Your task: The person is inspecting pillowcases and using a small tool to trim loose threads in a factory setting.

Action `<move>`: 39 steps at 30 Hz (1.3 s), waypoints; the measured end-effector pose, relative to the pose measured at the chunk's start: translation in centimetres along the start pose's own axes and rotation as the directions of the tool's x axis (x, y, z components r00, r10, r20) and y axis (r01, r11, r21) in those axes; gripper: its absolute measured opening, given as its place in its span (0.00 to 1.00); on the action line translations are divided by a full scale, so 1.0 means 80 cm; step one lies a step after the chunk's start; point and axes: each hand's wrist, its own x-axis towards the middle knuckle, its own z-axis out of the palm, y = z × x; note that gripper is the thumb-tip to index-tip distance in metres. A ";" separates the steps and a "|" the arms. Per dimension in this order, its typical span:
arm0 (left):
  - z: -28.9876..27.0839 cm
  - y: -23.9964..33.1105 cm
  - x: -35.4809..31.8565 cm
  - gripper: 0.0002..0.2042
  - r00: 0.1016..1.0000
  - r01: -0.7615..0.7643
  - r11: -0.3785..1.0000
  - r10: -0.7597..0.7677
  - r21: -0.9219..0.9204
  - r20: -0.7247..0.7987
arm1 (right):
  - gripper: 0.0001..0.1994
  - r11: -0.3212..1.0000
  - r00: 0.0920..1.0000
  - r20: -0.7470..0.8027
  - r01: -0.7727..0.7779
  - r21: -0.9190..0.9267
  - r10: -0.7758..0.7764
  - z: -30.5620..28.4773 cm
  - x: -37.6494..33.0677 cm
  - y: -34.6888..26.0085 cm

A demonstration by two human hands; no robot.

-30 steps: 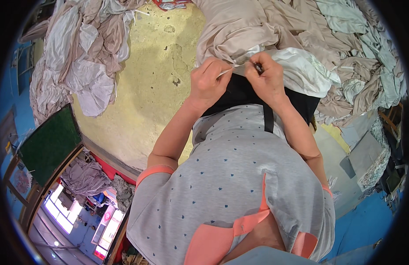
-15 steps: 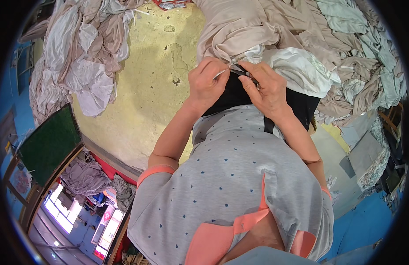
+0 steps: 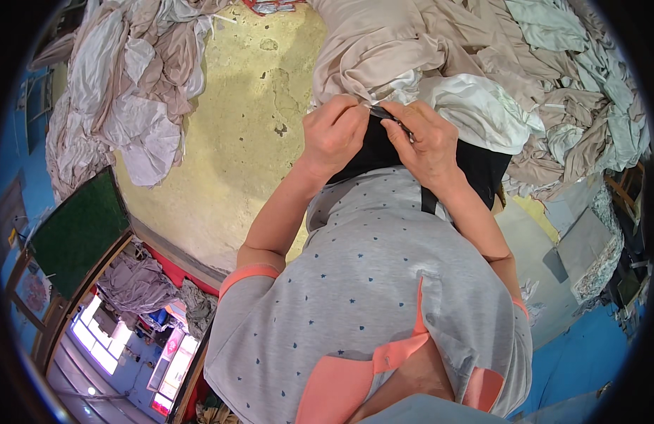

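My left hand and my right hand are close together in front of my chest, over a black garment. The right hand pinches a small dark metal tool, thin like scissors or a clipper, with its tip pointing toward the left hand. The left hand's fingers are curled on the top edge of the black cloth. A white garment lies just beyond the hands, partly under a heap of beige cloth.
A yellow worn tabletop spreads to the left. A pile of white and beige garments lies at the far left, more greyish cloth at the right. A green board and floor clutter sit below left.
Both hands have shifted slightly left and nearer to my chest, drawing the black cloth and the tool with them. The white strip seen between the hands a second ago is out of sight.
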 end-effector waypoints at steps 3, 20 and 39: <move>0.000 -0.001 -0.001 0.06 1.000 0.000 1.000 0.000 0.000 0.004 | 0.13 1.000 1.000 -0.008 0.010 -0.010 -0.010 0.001 0.000 0.001; -0.020 0.005 -0.003 0.07 0.999 -0.034 0.999 0.033 0.009 0.028 | 0.20 0.961 0.971 0.098 -0.232 0.148 0.219 -0.007 0.057 0.035; -0.100 -0.008 -0.035 0.09 0.990 -0.086 0.991 0.073 0.104 0.124 | 0.15 0.940 0.939 0.111 0.334 -0.063 -0.326 -0.049 0.016 0.060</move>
